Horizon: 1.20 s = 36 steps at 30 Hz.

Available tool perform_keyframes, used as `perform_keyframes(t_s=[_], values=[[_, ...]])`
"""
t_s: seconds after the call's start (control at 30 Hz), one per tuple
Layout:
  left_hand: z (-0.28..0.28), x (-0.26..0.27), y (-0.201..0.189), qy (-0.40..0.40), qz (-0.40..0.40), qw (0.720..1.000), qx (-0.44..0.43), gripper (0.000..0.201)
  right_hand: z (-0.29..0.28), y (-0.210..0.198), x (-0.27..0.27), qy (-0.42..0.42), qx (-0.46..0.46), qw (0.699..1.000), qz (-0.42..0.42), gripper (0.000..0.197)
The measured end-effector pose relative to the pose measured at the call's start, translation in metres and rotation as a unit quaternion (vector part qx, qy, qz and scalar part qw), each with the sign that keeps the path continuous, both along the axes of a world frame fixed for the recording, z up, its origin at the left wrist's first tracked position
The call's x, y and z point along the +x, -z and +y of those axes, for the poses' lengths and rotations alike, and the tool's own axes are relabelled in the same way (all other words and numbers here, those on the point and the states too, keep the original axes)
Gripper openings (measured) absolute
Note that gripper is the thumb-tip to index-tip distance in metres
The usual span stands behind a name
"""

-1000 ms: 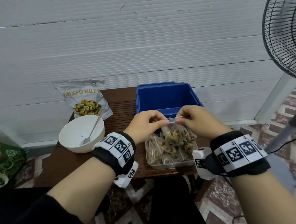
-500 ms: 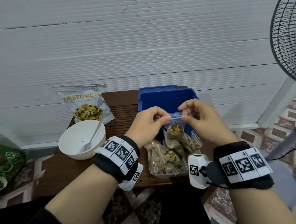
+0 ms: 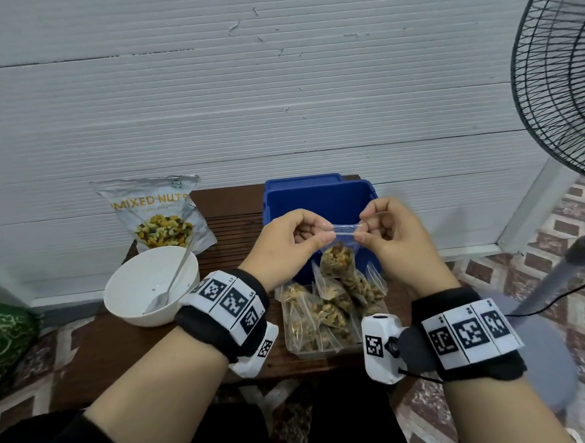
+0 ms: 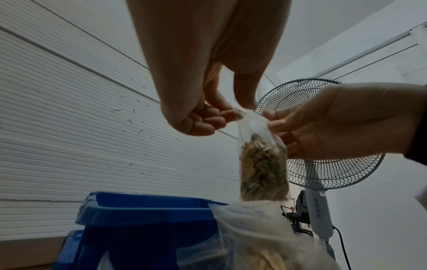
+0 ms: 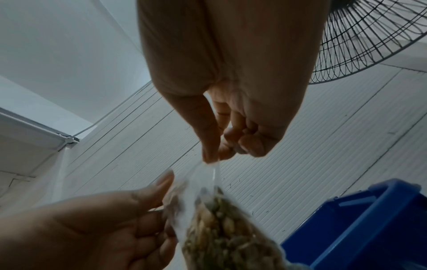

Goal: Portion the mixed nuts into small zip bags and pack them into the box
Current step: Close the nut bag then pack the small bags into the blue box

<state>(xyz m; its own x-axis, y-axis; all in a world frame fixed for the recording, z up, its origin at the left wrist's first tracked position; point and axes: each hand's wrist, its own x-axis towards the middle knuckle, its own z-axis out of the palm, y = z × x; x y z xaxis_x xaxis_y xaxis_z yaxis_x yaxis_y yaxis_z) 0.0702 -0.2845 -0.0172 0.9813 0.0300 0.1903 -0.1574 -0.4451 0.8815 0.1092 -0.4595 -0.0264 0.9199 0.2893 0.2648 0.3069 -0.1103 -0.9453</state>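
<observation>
So both hands (image 3: 287, 245) (image 3: 393, 235) pinch the filled zip bag's (image 3: 338, 263) top just before the blue box (image 3: 317, 199), sealing it; next it drops inside.

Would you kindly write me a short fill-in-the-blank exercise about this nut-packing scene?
1. Both hands pinch the top edge of a small zip bag filled with ____.
2. The box behind the hands is coloured ____.
3. A spoon rests inside the white ____.
4. The pouch leaning against the wall reads "MIXED ____".

Missing words: nuts; blue; bowl; NUTS
</observation>
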Motion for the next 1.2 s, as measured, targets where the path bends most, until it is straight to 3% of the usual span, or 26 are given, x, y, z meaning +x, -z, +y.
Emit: perform_keyframes(t_s=[0.2, 0.77, 1.2], values=[[-0.006, 0.002, -0.003, 0.004, -0.022, 1.000, 0.007, 0.018, -0.003, -0.005, -0.003, 0.004, -0.009, 1.000, -0.012, 0.033], [-0.002, 0.023, -0.011, 0.036, -0.021, 0.999, -0.021, 0.014, -0.001, -0.016, 0.009, 0.002, 0.020, 1.000, -0.005, 0.032], [0.019, 0.079, -0.025, 0.036, 0.015, 0.998, -0.041, 0.011, 0.017, -0.036, 0.059, 0.037, -0.032, 0.999, 0.010, 0.032]])
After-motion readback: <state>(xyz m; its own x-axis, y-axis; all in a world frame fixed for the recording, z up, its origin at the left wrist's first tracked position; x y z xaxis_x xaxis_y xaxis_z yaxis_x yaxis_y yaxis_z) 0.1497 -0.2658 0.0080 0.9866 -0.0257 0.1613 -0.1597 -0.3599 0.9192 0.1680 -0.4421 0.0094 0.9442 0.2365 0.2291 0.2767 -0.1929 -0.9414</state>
